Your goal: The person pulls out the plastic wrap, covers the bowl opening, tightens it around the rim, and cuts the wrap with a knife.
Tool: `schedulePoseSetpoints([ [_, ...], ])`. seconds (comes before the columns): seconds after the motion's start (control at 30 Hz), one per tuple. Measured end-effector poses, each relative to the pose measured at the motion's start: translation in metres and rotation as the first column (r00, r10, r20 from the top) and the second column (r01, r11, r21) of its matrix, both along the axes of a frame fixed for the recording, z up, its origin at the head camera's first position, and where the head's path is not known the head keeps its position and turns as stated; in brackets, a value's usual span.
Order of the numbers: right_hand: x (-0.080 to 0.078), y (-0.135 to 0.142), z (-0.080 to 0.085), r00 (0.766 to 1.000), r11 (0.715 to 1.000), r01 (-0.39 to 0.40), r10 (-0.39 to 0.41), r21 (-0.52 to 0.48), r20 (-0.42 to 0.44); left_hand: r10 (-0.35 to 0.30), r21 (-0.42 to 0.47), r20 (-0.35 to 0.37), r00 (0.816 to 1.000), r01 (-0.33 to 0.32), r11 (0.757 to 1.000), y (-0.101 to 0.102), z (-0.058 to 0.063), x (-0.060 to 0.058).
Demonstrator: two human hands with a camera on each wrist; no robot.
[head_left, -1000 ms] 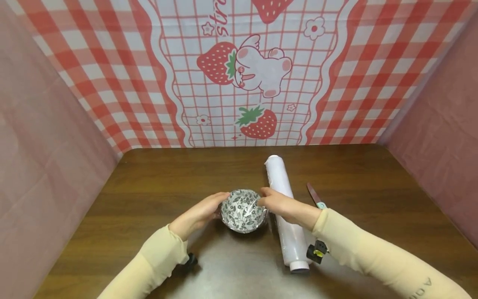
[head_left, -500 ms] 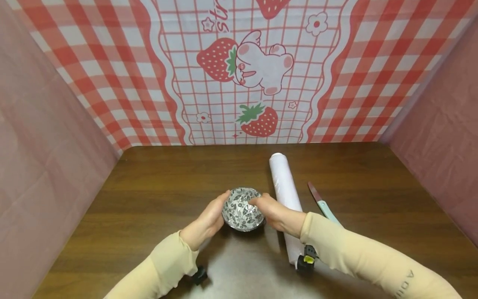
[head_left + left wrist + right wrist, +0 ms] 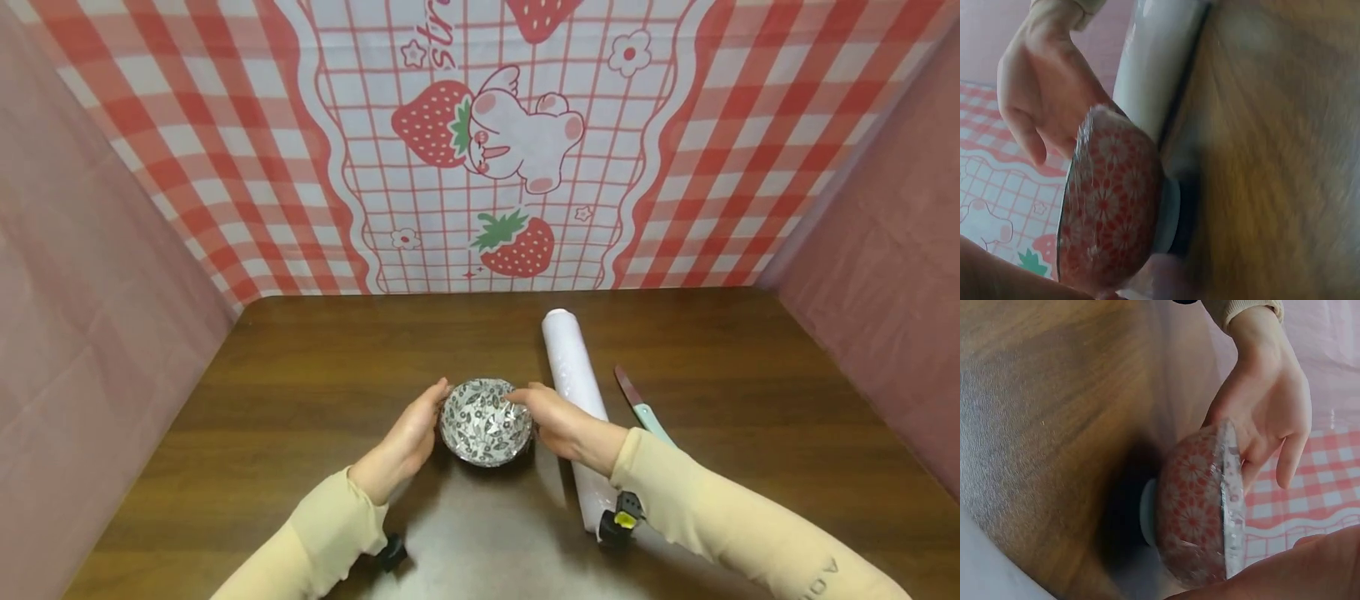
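Note:
A bowl (image 3: 483,429) has dark leaf print inside; the left wrist view shows red sides with pale flowers on the bowl (image 3: 1110,200). Clear cling film (image 3: 1232,519) covers its mouth and clings to its side. My left hand (image 3: 401,437) holds the bowl from the left, its fingers passing behind and low along the side. From the right my right hand (image 3: 562,421) grips it, thumb over the rim and fingers outside. A dark shadow lies beneath the bowl's foot; I cannot tell whether the foot touches the table.
A long roll of cling film (image 3: 573,362) lies just right of the bowl, partly under my right forearm. Beyond it is a knife (image 3: 651,419) with a brownish blade and pale green handle. Patterned cloth (image 3: 517,183) hangs behind the wooden table (image 3: 315,350).
My right hand has come down around the bowl's right side, its thumb now over the rim. My left hand has shifted lower along the left side. The roll has moved slightly right.

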State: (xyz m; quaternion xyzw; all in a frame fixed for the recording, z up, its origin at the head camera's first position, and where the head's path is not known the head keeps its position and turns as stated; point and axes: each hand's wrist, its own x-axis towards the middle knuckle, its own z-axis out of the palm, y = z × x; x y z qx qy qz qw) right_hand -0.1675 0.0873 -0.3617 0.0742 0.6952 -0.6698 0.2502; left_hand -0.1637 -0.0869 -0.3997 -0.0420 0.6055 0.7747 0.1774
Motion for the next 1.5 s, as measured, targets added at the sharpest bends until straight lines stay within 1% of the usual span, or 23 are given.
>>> schedulePoseSetpoints([
  [0.07, -0.001, 0.002, 0.002, 1.000, 1.000, -0.009, 0.009, -0.018, -0.012, -0.001, -0.013, -0.035, 0.999, 0.001, 1.000, -0.001, 0.000, -0.005],
  [0.2, -0.001, 0.007, 0.001, 0.995, 0.994, -0.091, 0.089, -0.063, -0.038, -0.047, 0.008, -0.093, 0.995, 0.048, 0.999, -0.003, 0.001, -0.014],
  [0.27, -0.001, 0.008, 0.000, 0.992, 0.989, -0.126, 0.122, -0.080, -0.042, -0.061, 0.020, -0.090, 0.994, 0.063, 0.998, -0.002, 0.001, -0.016],
  [0.33, 0.000, 0.009, 0.000, 0.988, 0.984, -0.152, 0.149, -0.098, -0.041, -0.066, 0.009, -0.075, 0.995, 0.067, 0.998, -0.001, 0.002, -0.017],
  [0.43, -0.001, 0.009, 0.000, 0.989, 0.984, -0.146, 0.144, -0.103, -0.027, -0.066, -0.009, -0.051, 0.997, 0.065, 0.998, 0.002, 0.001, -0.018],
  [0.53, -0.003, 0.012, 0.001, 0.991, 0.986, -0.136, 0.135, -0.095, -0.013, -0.081, -0.022, -0.040, 0.996, 0.080, 0.997, 0.004, -0.001, -0.020],
  [0.6, -0.004, 0.014, 0.001, 0.990, 0.986, -0.140, 0.140, -0.085, -0.010, -0.107, -0.032, -0.057, 0.993, 0.105, 0.994, 0.002, -0.003, -0.020],
  [0.7, -0.006, 0.017, 0.002, 0.981, 0.979, -0.192, 0.192, -0.063, -0.010, -0.169, -0.005, -0.092, 0.981, 0.169, 0.986, -0.005, -0.005, -0.020],
  [0.8, -0.008, 0.026, 0.005, 0.976, 0.975, -0.216, 0.214, -0.049, -0.030, -0.184, 0.024, -0.106, 0.977, 0.188, 0.982, -0.010, -0.004, -0.019],
  [0.87, -0.008, 0.035, 0.009, 0.967, 0.969, -0.248, 0.246, -0.023, -0.064, -0.163, 0.030, -0.104, 0.981, 0.167, 0.985, -0.013, -0.002, -0.019],
  [0.93, -0.009, 0.048, 0.013, 0.957, 0.964, -0.265, 0.266, 0.021, -0.117, -0.101, -0.007, -0.102, 0.990, 0.101, 0.995, -0.013, 0.003, -0.018],
  [0.97, -0.010, 0.054, 0.016, 0.949, 0.960, -0.276, 0.281, 0.054, -0.142, -0.076, -0.035, -0.111, 0.991, 0.072, 0.997, -0.013, 0.006, -0.018],
  [1.03, -0.012, 0.069, 0.020, 0.930, 0.948, -0.292, 0.312, 0.128, -0.196, -0.004, -0.089, -0.116, 0.993, -0.006, 0.996, -0.014, 0.011, -0.018],
  [1.1, -0.014, 0.084, 0.023, 0.922, 0.944, -0.263, 0.307, 0.202, -0.237, 0.051, -0.133, -0.130, 0.990, -0.068, 0.989, -0.016, 0.017, -0.017],
  [1.17, -0.015, 0.098, 0.024, 0.921, 0.940, -0.222, 0.290, 0.260, -0.261, 0.084, -0.158, -0.136, 0.987, -0.105, 0.982, -0.017, 0.020, -0.017],
  [1.23, -0.015, 0.110, 0.023, 0.923, 0.934, -0.178, 0.268, 0.311, -0.276, 0.092, -0.165, -0.145, 0.985, -0.116, 0.979, -0.017, 0.022, -0.017],
  [1.3, -0.013, 0.120, 0.021, 0.924, 0.923, -0.143, 0.254, 0.356, -0.286, 0.086, -0.186, -0.174, 0.981, -0.119, 0.975, -0.015, 0.023, -0.017],
  [1.33, -0.011, 0.124, 0.019, 0.923, 0.916, -0.128, 0.250, 0.381, -0.291, 0.079, -0.209, -0.203, 0.976, -0.122, 0.970, -0.014, 0.023, -0.018],
  [1.37, -0.010, 0.128, 0.017, 0.922, 0.904, -0.112, 0.250, 0.413, -0.297, 0.068, -0.245, -0.234, 0.970, -0.126, 0.961, -0.013, 0.023, -0.017],
  [1.4, -0.008, 0.132, 0.015, 0.918, 0.891, -0.101, 0.255, 0.443, -0.303, 0.050, -0.297, -0.272, 0.961, -0.133, 0.945, -0.011, 0.023, -0.017],
  [1.43, -0.007, 0.135, 0.012, 0.914, 0.871, -0.086, 0.262, 0.483, -0.310, 0.030, -0.354, -0.312, 0.950, -0.145, 0.924, -0.010, 0.024, -0.016],
  [1.5, -0.004, 0.142, 0.008, 0.911, 0.821, -0.054, 0.274, 0.568, -0.309, -0.025, -0.464, -0.385, 0.923, -0.170, 0.870, -0.007, 0.025, -0.014],
])
